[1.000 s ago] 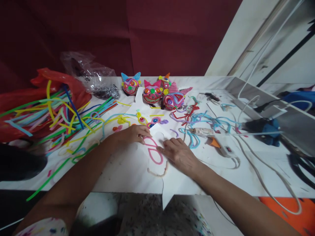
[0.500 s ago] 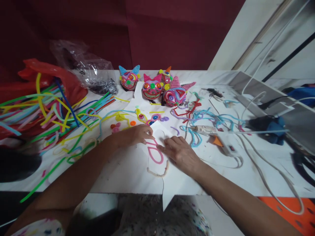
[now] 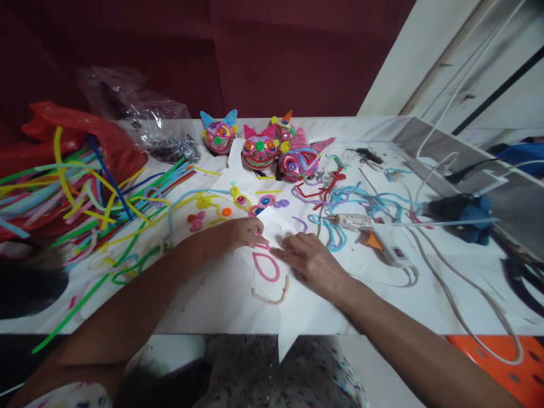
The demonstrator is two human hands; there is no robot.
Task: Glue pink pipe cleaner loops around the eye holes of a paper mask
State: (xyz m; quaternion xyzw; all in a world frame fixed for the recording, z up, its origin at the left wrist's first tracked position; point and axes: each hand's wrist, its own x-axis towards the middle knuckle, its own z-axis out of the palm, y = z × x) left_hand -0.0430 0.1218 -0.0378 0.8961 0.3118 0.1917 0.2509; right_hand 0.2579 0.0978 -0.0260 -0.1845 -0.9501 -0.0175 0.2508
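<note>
A white paper sheet [image 3: 287,334] lies in front of me, its pointed corner hanging over the table's front edge. On it rests a pink pipe-cleaner loop [image 3: 267,280] shaped like a D, and below that a curved beige pipe cleaner [image 3: 272,302]. My left hand [image 3: 246,232] is closed, thumb and finger pinching a short pink pipe cleaner [image 3: 263,246] just above the loop. From the other side my right hand [image 3: 312,260] has its fingertips at that same pink piece, with its other fingers curled on the paper. The fingertips partly hide the piece.
Several finished pipe-cleaner animal heads [image 3: 259,150] stand at the back. Loose pipe cleaners [image 3: 85,187] pile up at left by a red bag [image 3: 55,122]. To the right lie a glue gun [image 3: 351,221], blue pipe cleaners [image 3: 335,241], a power strip [image 3: 395,255] and cables.
Both hands stay on the pink piece with only slight finger movement; it now sits more level above the loop. The whole view has shifted slightly.
</note>
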